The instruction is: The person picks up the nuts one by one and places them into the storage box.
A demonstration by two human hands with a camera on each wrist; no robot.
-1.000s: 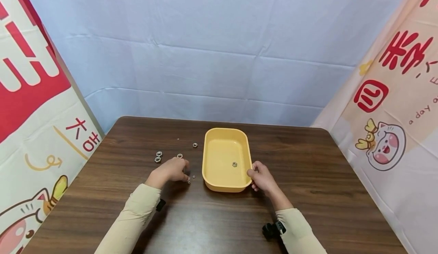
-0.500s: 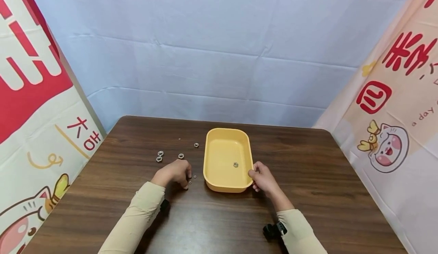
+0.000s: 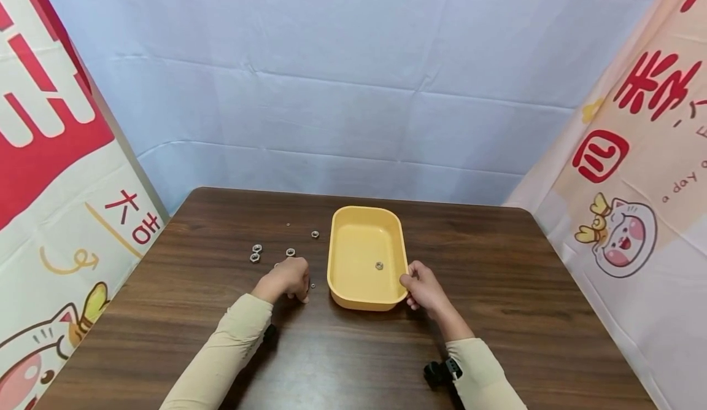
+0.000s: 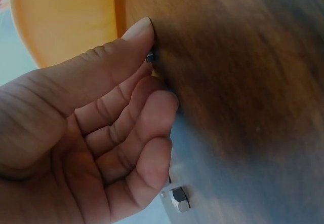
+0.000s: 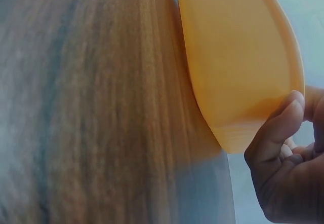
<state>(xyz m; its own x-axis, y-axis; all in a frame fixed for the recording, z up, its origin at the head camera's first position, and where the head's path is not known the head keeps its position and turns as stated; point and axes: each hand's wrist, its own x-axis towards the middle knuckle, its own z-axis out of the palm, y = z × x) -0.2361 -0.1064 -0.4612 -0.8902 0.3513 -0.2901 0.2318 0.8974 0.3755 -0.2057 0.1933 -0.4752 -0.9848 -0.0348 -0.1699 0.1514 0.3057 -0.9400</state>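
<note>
My left hand [image 3: 291, 277] is down at the table, left of a yellow tray [image 3: 337, 302]. In the left wrist view a tiny dark nut [image 4: 150, 57] shows between the thumb and index finger, which pinch it; the other fingers curl in. Another tiny nut [image 3: 313, 285] lies just beyond the fingertips. With thumb and fingers my right hand [image 3: 424, 287] grips the tray's right rim near its front corner; the right wrist view shows the thumb over the tray wall [image 5: 238, 72]. Inside the tray sits one hex nut [image 3: 379, 266].
Two larger hex nuts [image 3: 256, 253] lie together at the left. Behind the left hand are a nut [image 3: 290, 252], a smaller one [image 3: 315, 234] and a tiny one [image 3: 288, 224]. The brown wooden table [image 3: 475, 238] ends at a pale cloth backdrop [image 3: 331, 91].
The left hand has shifted slightly right and closed its fingertips over the nearer tiny nut, now hidden in the head view. The right hand and tray stay in place.
</note>
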